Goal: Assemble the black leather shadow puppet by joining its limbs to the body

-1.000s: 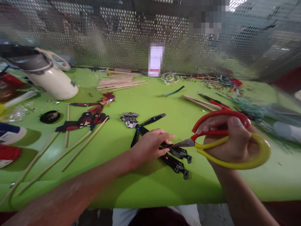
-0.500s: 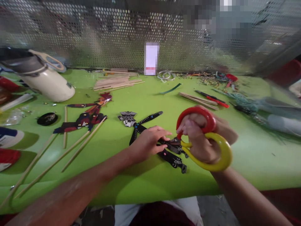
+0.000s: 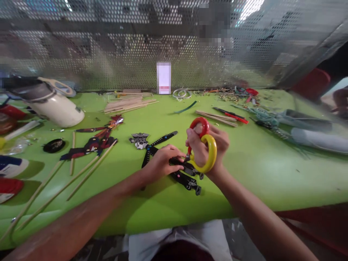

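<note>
A jointed black paper puppet [image 3: 187, 184] with silver patterns and small coloured fasteners lies on the green tabletop before me. Its crowned head points to the upper left, its feet to the lower right. My left hand [image 3: 161, 162] grips it around the middle, thumb and fingers on either side, hiding part of the body. In my right hand [image 3: 199, 145] are scissors [image 3: 211, 154] with red and yellow handles, fingers through the loops. Their short blades point down-left at the puppet, close to my left fingertips. Whether the blade tips touch it I cannot tell.
Left of the puppet lies a second, dark red puppet [image 3: 94, 144] with long sticks. Beyond it stand a tilted white mug [image 3: 61, 110] and a black round lid [image 3: 54, 145]. Stick bundles [image 3: 127, 103], a phone [image 3: 164, 78] and pens [image 3: 231, 115] lie farther back.
The scissors have turned more upright, and my right hand has drawn in closer to my left. My left hand keeps its place on the puppet. The whole view has shifted slightly.
</note>
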Tool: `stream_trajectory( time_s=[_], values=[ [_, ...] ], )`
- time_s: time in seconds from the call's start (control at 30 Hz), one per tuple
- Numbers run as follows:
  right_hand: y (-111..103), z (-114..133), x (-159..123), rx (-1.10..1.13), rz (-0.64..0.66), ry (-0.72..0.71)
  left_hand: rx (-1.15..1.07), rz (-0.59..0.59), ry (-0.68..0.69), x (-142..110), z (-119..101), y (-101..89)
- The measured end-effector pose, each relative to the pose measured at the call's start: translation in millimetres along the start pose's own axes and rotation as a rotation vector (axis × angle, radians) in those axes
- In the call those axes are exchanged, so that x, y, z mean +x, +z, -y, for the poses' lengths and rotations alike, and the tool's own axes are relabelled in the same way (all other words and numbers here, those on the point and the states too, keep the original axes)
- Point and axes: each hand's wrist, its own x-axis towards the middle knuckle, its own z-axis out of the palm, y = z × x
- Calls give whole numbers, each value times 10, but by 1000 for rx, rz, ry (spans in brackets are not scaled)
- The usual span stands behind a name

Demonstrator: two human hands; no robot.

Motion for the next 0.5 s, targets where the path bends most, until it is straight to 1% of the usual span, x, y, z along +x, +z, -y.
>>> stream_trajectory(
  time_s=[0.1,0.17,0.27,0.37,0.5],
  values=[
    [-54,19,-4,-16,-35,66,10,7,0,18,-20,0],
    [-69,9,-23,-7,-40,68,19,5,0,23,-36,-5],
    [-33,-12,-63,59,-13,-17,44,-8,5,13,-57,-7],
    [39,5,-94,95,-22,-100,60,-28,3,-11,-64,6],
    [93,53,-86,80,-46,-151,60,-40,0,-35,-42,28]
  ],
)
